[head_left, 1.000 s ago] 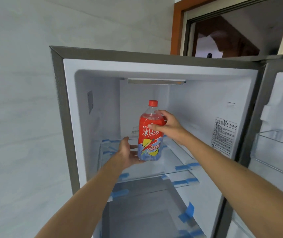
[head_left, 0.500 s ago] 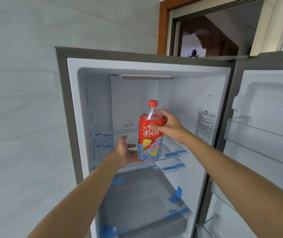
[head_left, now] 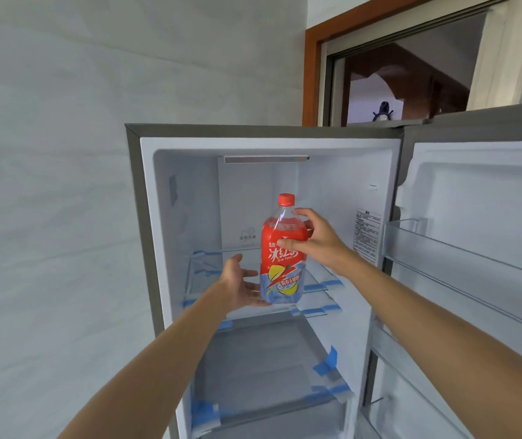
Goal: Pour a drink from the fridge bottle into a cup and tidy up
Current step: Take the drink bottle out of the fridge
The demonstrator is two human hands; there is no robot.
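Note:
A clear ice tea bottle (head_left: 281, 258) with a red cap and a red, blue and yellow label is upright inside the open fridge (head_left: 272, 147), over the upper glass shelf (head_left: 316, 280). My right hand (head_left: 313, 239) grips the bottle's upper part from the right. My left hand (head_left: 240, 286) cups the bottle's lower left side and bottom edge, palm up. Whether the bottle still rests on the shelf I cannot tell. No cup is in view.
The fridge door (head_left: 481, 248) stands open to the right, with clear door bins (head_left: 437, 245). Blue tape holds the glass shelves. A lower shelf (head_left: 269, 375) lies beneath. A white wall is on the left, a brown-framed doorway (head_left: 313, 74) behind the fridge.
The view has shifted, so the fridge now sits lower and further right in frame. Both hands keep the same hold on the bottle, which looks closer to the shelf's front edge.

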